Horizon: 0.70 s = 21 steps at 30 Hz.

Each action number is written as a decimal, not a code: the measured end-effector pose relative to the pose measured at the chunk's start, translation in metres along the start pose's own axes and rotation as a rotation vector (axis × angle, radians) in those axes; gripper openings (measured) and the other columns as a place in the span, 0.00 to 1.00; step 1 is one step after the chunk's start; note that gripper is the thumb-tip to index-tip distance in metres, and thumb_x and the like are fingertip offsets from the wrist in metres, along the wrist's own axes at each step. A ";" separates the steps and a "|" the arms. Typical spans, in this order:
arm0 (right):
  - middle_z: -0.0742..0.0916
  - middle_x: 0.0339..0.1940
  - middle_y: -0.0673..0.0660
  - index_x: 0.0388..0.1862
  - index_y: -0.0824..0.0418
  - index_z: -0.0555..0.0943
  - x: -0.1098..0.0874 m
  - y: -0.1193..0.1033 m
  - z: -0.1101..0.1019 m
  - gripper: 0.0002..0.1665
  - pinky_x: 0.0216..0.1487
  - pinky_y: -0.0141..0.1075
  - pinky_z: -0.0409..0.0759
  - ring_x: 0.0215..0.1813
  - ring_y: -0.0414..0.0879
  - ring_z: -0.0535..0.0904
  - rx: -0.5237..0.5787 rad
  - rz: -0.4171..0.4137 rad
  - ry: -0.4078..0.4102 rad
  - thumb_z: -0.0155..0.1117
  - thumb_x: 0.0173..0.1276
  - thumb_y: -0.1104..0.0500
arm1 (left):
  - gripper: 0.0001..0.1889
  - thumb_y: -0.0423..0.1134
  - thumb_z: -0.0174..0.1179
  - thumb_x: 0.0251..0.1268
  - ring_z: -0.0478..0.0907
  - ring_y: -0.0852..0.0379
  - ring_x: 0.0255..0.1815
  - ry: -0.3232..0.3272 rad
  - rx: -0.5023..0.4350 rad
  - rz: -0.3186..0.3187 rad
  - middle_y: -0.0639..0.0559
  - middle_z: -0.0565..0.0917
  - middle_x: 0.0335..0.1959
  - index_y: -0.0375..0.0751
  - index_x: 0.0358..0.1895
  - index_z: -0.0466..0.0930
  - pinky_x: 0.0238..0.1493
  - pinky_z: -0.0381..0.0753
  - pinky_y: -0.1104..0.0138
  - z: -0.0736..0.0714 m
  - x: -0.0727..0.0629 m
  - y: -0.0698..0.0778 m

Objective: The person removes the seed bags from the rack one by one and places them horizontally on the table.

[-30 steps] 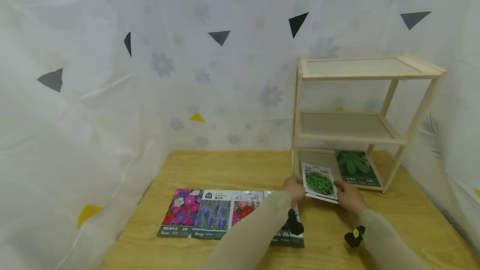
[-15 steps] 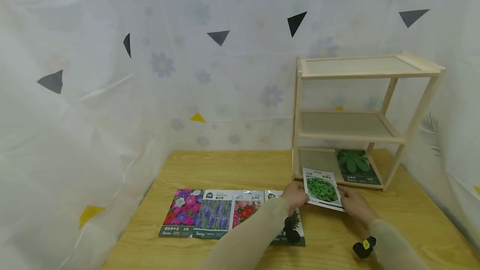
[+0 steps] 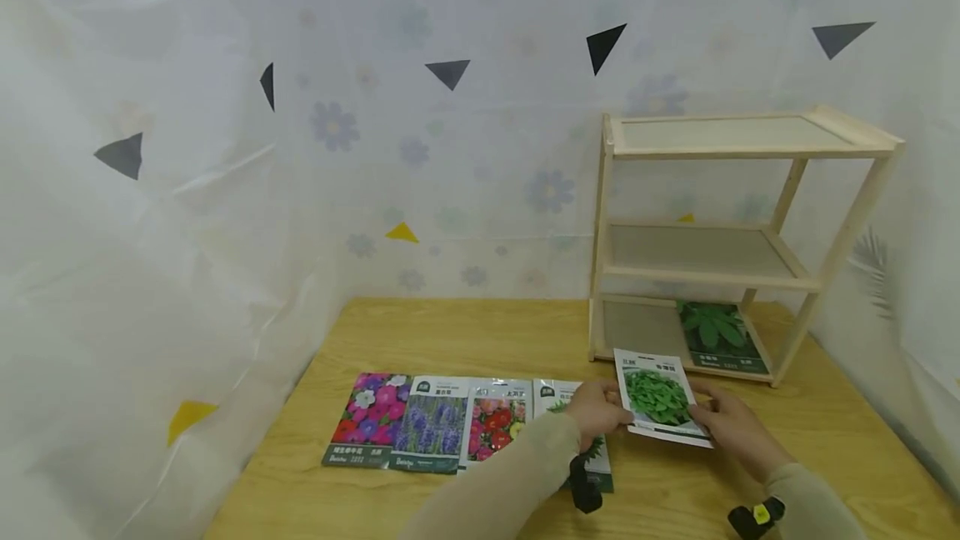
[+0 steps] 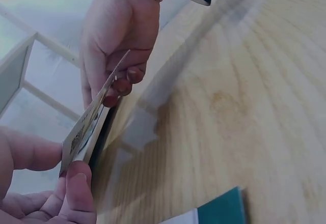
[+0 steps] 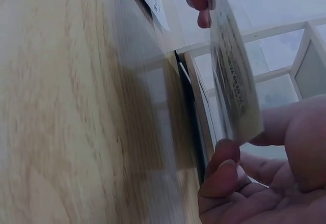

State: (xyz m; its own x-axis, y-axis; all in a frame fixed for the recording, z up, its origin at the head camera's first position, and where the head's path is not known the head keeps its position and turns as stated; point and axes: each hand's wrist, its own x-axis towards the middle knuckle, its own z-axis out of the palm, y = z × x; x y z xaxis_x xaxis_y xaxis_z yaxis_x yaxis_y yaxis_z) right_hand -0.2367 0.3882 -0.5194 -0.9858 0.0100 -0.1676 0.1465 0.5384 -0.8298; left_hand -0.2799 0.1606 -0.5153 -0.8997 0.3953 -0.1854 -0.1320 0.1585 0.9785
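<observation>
A white seed packet [image 3: 658, 397] with a picture of green leaves is held in front of the shelf's bottom tier. My left hand [image 3: 598, 408] pinches its left edge between thumb and fingers. On the opposite edge, my right hand [image 3: 737, 427] pinches it the same way. Both wrist views show the packet [image 4: 86, 124] edge-on and raised over the wooden table, with a thumb on one face and fingertips on the other. Another seed packet [image 3: 720, 338], dark green with a large leaf, lies on the right part of the bottom tier.
A three-tier wooden shelf [image 3: 712, 282] stands at the back right of the table [image 3: 450, 332]. Left of my hands lies a row of seed packets: pink and purple petunias [image 3: 371, 419], lavender [image 3: 431, 423], red flowers [image 3: 497, 427] and a green plant [image 3: 600, 461] partly under my left arm.
Both hands have drawn the leafy seed packet back from the bottom tier, toward me and slightly right. The packet on the tier and the row on the table stay put.
</observation>
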 end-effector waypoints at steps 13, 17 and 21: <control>0.77 0.53 0.70 0.69 0.75 0.61 -0.007 0.010 0.001 0.34 0.48 0.48 0.76 0.53 0.59 0.74 -0.087 0.013 0.008 0.57 0.73 0.57 | 0.25 0.50 0.64 0.63 0.78 0.59 0.50 -0.035 0.518 0.082 0.56 0.80 0.52 0.49 0.62 0.76 0.45 0.80 0.62 0.002 -0.016 -0.007; 0.77 0.53 0.71 0.69 0.76 0.61 -0.008 0.014 0.005 0.34 0.49 0.49 0.74 0.53 0.60 0.73 -0.115 0.025 0.025 0.58 0.71 0.59 | 0.26 0.56 0.61 0.64 0.75 0.62 0.56 -0.126 0.834 0.232 0.60 0.78 0.57 0.52 0.63 0.75 0.50 0.78 0.68 0.006 -0.014 -0.017; 0.80 0.46 0.65 0.69 0.75 0.60 -0.010 0.014 0.006 0.34 0.43 0.44 0.74 0.47 0.55 0.75 -0.169 0.032 0.043 0.57 0.70 0.61 | 0.29 0.64 0.54 0.64 0.67 0.65 0.65 -0.223 1.227 0.344 0.63 0.72 0.63 0.59 0.66 0.71 0.62 0.70 0.67 0.013 -0.020 -0.015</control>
State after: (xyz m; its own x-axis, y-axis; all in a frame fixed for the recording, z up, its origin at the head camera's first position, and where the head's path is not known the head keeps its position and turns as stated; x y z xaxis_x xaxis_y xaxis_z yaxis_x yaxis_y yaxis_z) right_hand -0.2242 0.3909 -0.5327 -0.9840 0.0632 -0.1664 0.1653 0.6715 -0.7224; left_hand -0.2546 0.1616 -0.5273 -0.7071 0.7037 -0.0691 0.6636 0.6942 0.2789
